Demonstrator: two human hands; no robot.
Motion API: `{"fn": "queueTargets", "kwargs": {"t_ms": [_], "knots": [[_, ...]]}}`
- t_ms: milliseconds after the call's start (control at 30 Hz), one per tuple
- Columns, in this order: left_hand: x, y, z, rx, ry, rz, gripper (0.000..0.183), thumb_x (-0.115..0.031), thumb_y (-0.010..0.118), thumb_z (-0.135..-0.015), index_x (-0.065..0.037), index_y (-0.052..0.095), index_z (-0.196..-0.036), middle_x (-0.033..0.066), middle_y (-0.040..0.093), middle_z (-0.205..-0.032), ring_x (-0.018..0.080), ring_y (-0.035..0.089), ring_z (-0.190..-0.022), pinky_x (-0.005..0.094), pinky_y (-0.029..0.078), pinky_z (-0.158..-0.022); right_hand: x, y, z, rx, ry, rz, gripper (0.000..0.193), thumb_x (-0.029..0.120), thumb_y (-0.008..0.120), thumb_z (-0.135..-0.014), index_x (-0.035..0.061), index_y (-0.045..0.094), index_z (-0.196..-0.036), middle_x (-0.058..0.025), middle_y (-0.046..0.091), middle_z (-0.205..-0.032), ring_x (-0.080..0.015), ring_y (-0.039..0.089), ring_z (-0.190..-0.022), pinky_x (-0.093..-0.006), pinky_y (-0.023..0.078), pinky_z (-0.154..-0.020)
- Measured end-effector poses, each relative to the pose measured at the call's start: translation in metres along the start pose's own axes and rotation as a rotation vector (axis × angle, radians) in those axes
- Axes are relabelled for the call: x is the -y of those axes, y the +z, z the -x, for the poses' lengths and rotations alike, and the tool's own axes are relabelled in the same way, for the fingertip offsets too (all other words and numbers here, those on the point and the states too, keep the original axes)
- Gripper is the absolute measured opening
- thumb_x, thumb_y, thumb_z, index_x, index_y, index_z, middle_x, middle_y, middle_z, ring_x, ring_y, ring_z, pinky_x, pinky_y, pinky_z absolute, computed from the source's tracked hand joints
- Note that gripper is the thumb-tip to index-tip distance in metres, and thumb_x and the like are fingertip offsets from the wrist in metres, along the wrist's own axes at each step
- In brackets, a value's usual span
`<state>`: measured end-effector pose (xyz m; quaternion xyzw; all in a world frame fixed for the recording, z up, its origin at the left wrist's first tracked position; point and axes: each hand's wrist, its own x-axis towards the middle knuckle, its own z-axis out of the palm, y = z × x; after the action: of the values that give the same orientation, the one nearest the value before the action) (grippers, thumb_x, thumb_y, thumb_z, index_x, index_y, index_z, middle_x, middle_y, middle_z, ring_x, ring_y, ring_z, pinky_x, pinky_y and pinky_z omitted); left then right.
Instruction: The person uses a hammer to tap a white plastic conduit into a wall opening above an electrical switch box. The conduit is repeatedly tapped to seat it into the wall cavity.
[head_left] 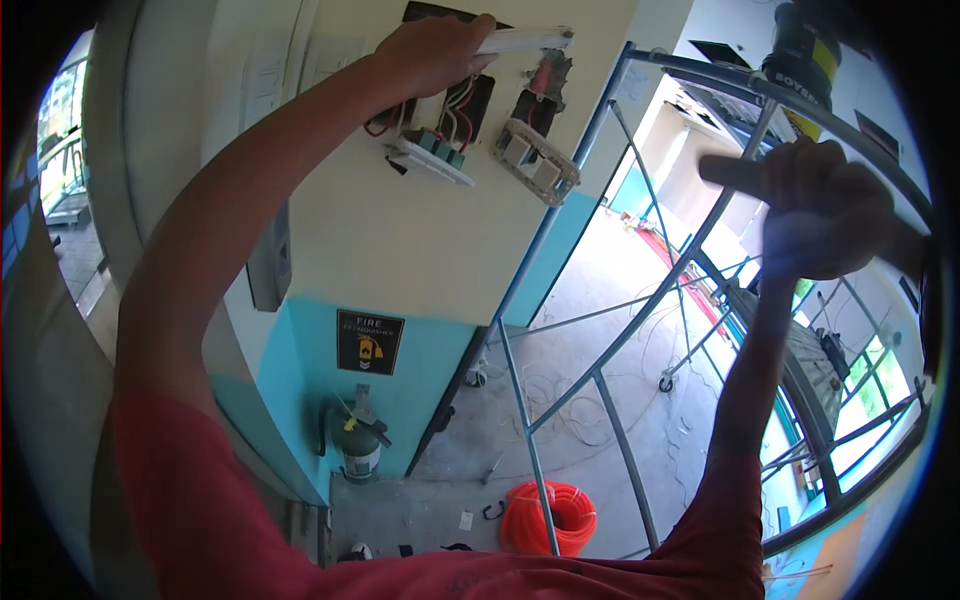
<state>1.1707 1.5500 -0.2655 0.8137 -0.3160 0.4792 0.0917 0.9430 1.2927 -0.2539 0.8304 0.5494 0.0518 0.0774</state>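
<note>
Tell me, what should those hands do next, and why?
Probably bring the right hand slowly toward the white bar: it grips a dark handle off to the side, while the left hand already holds the bar near the jagged opening. Go gently, since wires hang exposed close by.

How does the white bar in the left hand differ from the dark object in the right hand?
The white bar looks sharper; the dark object is blurred. The bar extends rightward from the left hand; the object, leftward from the right hand. Both are elongated and hand-held.
</note>
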Motion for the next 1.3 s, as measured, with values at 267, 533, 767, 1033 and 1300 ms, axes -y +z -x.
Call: {"fn": "queueTargets", "kwargs": {"t_ms": [267,533,767,1033,1300], "knots": [[0.014,0.025,-0.007,-0.191,0.062,0.125,0.041,-0.038,0.049,-0.093,-0.003,0.049,-0.116,0.0192,0.066,-0.084,0.0348,0.065,-0.075,0.0454,0.051,-0.07,-0.065,0.04,-0.016,-0.93,1.122,-0.212,0.04,0.04,0.051,-0.093,0.0019,0.054,-0.08,0.0006,0.044,-0.052,-0.0078,0.043,-0.04,-0.0263,0.038,-0.038],[-0.007,-0.011,0.002,0.255,-0.073,0.337,0.042,-0.041,0.05,-0.093,-0.001,0.054,-0.107,0.0128,0.06,-0.071,0.0251,0.056,-0.058,0.0392,0.044,-0.059,0.034,0.16,0.074,-1.091,1.26,-0.75,0.035,0.038,0.05,-0.093,0.0043,0.048,-0.086,-0.0009,0.045,-0.055,-0.0084,0.04,-0.039,-0.0243,0.033,-0.036],[-0.018,-0.049,-0.011,0.189,-0.275,0.271,0.051,-0.046,0.046,-0.091,0.002,0.054,-0.108,0.0132,0.059,-0.077,0.0242,0.057,-0.069,0.0372,0.045,-0.069,0.153,0.367,0.13,-0.984,1.693,-1.417,0.014,0.017,0.05,-0.083,0.0028,0.049,-0.083,-0.0037,0.049,-0.062,-0.0133,0.049,-0.047,-0.0289,0.042,-0.041],[-0.04,-0.026,-0.027,0.187,-0.188,0.269,0.046,-0.047,0.049,-0.093,-0.005,0.054,-0.11,0.0088,0.056,-0.076,0.0186,0.052,-0.068,0.0341,0.043,-0.068,0.136,0.344,0.133,-1.026,1.549,-1.615,0.029,0.012,0.045,-0.079,-0.0031,0.046,-0.104,-0.0047,0.046,-0.062,-0.0132,0.047,-0.045,-0.0274,0.043,-0.04],[-0.022,-0.02,-0.029,0.079,-0.077,0.0,0.044,-0.048,0.045,-0.094,-0.009,0.05,-0.114,0.0118,0.062,-0.074,0.0275,0.061,-0.069,0.0405,0.047,-0.067,0.034,0.232,0.065,-1.342,0.807,-0.691,0.035,0.02,0.053,-0.089,-0.0005,0.049,-0.118,-0.0058,0.056,-0.072,-0.0097,0.052,-0.058,-0.0266,0.043,-0.053]]}}
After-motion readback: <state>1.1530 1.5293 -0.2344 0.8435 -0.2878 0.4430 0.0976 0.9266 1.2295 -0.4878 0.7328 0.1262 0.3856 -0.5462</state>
